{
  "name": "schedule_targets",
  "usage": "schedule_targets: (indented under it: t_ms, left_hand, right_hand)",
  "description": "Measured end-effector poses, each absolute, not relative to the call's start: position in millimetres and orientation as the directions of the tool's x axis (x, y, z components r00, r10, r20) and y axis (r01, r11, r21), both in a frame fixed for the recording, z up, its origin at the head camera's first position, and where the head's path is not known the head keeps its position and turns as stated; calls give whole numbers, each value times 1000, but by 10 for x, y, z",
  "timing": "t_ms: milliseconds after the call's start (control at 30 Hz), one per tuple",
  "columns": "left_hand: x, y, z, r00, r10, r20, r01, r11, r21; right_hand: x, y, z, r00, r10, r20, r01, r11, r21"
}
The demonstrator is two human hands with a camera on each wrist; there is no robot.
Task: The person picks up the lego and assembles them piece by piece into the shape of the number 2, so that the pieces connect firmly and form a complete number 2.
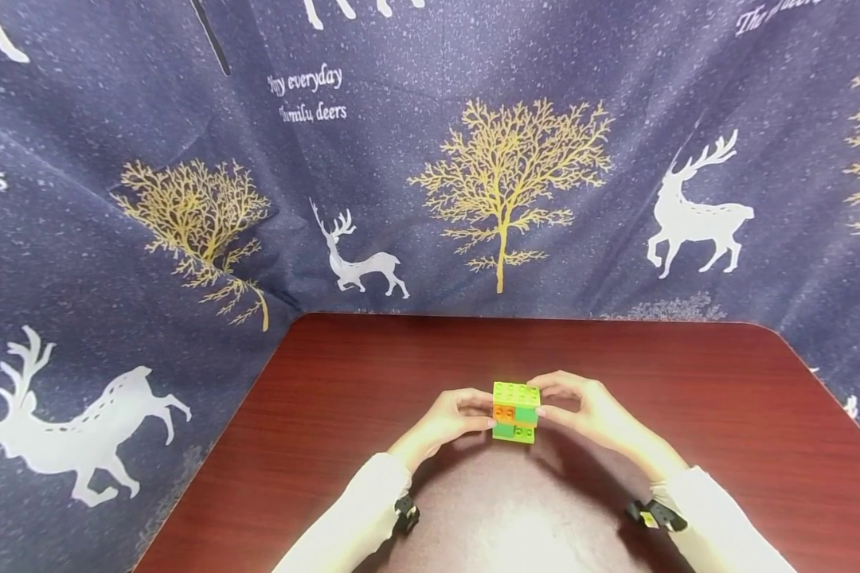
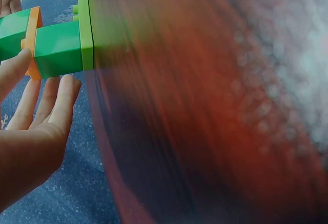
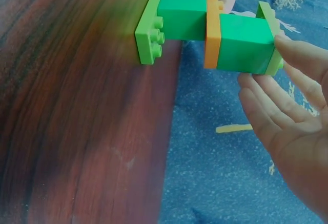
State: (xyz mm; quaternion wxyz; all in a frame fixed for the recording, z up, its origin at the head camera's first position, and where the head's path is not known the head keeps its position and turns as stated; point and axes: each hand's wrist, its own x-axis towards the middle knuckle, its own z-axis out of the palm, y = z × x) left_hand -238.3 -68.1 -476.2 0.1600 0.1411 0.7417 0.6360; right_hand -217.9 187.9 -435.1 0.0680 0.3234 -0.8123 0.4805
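A stack of toy building blocks [image 1: 525, 414] stands on the table in front of me, between both hands. A lime-green plate [image 3: 145, 37] forms its base, with a green block [image 2: 59, 49] on one side. Above that lies an orange plate [image 3: 212, 34], then another green block [image 3: 245, 42] offset the other way, and a second lime-green plate [image 1: 516, 393] on top. My left hand [image 1: 453, 415] pinches the stack about the orange plate, thumb at the near side. With thumb and fingers, my right hand [image 1: 591, 410] grips the upper green block and top plate.
The reddish-brown wooden table [image 1: 315, 477] has a bright glare [image 1: 523, 541] near its front. A dark blue cloth [image 1: 401, 143] with deer and trees hangs behind and at the sides. Dark wrist devices [image 1: 404, 513] sit on both white sleeves.
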Motion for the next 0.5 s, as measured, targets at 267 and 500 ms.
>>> schedule_targets:
  t_ms: [267, 500]
  left_hand:
    - [-2387, -670, -4746, -905, 422, -62, -4, 136, 991]
    - [-2417, -650, -4751, -909, 413, -61, -20, 104, 994]
  right_hand:
    - [-2167, 1894, -4328, -848, -403, 343, -493, 365, -790]
    - [-2235, 1899, -4356, -842, -390, 374, -507, 335, -794]
